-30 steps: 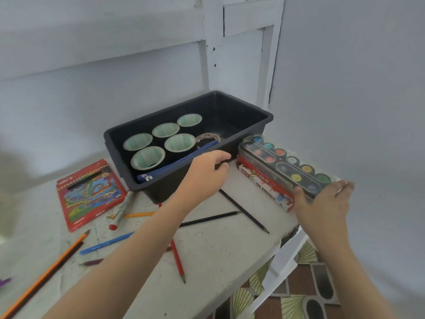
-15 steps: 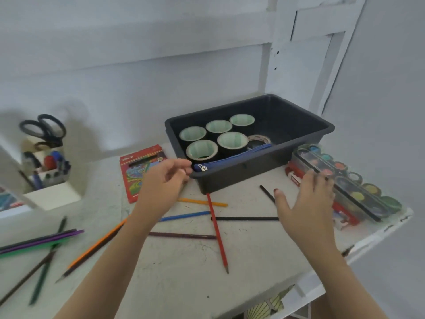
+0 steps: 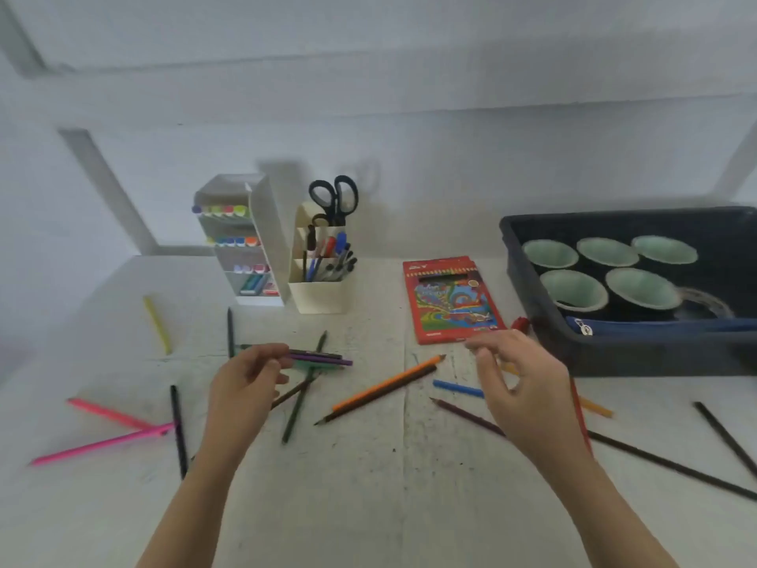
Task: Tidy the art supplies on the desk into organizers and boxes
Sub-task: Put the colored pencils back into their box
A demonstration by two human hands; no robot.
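- My left hand is half curled. Its finger ends are right at a small bunch of pencils, purple, green and dark, a bit left of the middle of the frame. It is blurry there, so I cannot tell if I hold the bunch or only touch it.
- My right hand hangs over the desk, right of the middle. Its fingers are loosely bent and it holds nothing.
- I think the pencils are light, thin and stiff. They are smooth, so they may roll or slip, and the tips could snap. It is best to pinch them near the middle, a few side by side.
- They look like long thin sticks in many colours. An orange pencil lies between my hands, and a blue pencil is just beside my right hand. The pink pencils are at the lower left.
- A flat red pencil box lies just above my right hand. I guess some pencils go in there.
- Farther back, left of the middle, stand a cream pen holder with black scissors and a white marker rack.
- A dark bin at the right edge holds round pots and a blue zip pouch.
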